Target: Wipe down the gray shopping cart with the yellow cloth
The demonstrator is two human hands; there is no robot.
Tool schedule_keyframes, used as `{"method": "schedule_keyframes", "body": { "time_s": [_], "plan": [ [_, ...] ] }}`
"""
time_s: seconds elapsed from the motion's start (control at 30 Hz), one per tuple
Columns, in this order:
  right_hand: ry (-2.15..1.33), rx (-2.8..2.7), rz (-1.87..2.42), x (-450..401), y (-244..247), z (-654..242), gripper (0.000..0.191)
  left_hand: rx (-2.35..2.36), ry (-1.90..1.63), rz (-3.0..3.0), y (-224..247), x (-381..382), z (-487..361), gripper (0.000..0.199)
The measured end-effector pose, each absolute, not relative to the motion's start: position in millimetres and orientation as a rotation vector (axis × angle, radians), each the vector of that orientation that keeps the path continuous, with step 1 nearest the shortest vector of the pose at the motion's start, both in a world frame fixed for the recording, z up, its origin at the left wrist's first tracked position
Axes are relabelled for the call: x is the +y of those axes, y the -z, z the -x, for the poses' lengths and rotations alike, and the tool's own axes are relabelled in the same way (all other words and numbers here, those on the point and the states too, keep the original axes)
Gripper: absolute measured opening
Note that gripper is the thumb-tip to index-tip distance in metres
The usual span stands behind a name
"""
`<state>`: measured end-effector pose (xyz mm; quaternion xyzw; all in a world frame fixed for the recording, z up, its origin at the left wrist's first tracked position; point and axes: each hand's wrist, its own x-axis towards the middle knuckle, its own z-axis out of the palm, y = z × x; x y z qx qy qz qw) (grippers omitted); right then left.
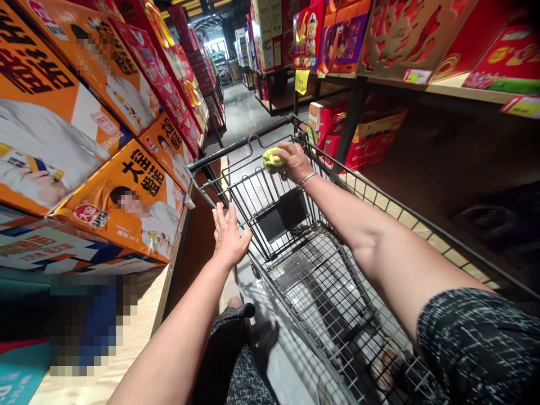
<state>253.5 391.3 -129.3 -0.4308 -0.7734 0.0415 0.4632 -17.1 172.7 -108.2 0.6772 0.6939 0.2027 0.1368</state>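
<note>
A dark metal shopping cart (312,287) stands in front of me, with nothing lying in its wire basket. My right hand (297,163) is over the fold-down child-seat end of the cart, its fingers closed around a crumpled yellow-green cloth (274,160). Part of the cloth is hidden by the fingers. Beside the cart's left side rail is my left hand (231,235), fingers stretched out and holding nothing; whether it touches the rail I cannot tell. Beyond both hands runs the cart's handle bar (240,145). A black panel (283,215) hangs on the seat's wire frame.
Stacked orange cartons (126,197) crowd close on the left, above a wooden shelf edge (156,292). Shelves of red gift boxes (447,42) line the right, with red bags (371,140) underneath. A grey-floored aisle (248,101) stretches away beyond the handle.
</note>
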Motion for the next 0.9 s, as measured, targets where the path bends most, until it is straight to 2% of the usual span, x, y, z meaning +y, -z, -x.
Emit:
{"method": "schedule_keyframes", "body": {
  "time_s": [0.1, 0.3, 0.4, 0.47, 0.57, 0.7, 0.77, 0.83, 0.9],
  "plan": [
    [-0.092, -1.983, 1.183, 375.5, 156.1, -255.0, 0.045, 2.027, -0.562, -1.947, 102.7, 171.6, 14.1, 0.093],
    [-0.104, -2.357, 1.517, 274.1, 285.3, -284.3, 0.048, 1.998, -0.544, -1.948, 101.1, 173.3, 12.8, 0.093],
    [-0.141, -2.476, 1.560, 247.2, 320.7, -301.0, 0.045, 1.973, -0.556, -1.953, 103.2, 174.5, 14.2, 0.096],
    [-0.106, -2.435, 1.588, 255.1, 316.9, -307.5, 0.050, 1.968, -0.547, -1.952, 103.9, 175.0, 15.3, 0.099],
    [0.010, -2.234, 1.568, 301.4, 273.0, -310.9, 0.057, 1.960, -0.534, -1.961, 104.3, 175.5, 16.8, 0.099],
    [0.161, -1.979, 1.378, 382.4, 187.8, -310.2, 0.047, 1.950, -0.557, -1.980, 107.2, 176.0, 18.7, 0.099],
    [0.205, -1.868, 1.312, 409.3, 160.2, -308.6, 0.044, 1.951, -0.579, -1.984, 109.1, 176.2, 19.1, 0.099],
    [0.196, -1.826, 1.287, 417.9, 155.1, -306.6, 0.044, 1.959, -0.591, -1.983, 109.8, 175.9, 18.8, 0.100],
    [0.128, -1.857, 1.339, 406.1, 173.9, -304.8, 0.046, 1.980, -0.575, -1.982, 108.4, 175.1, 17.3, 0.100]
  ]
}}
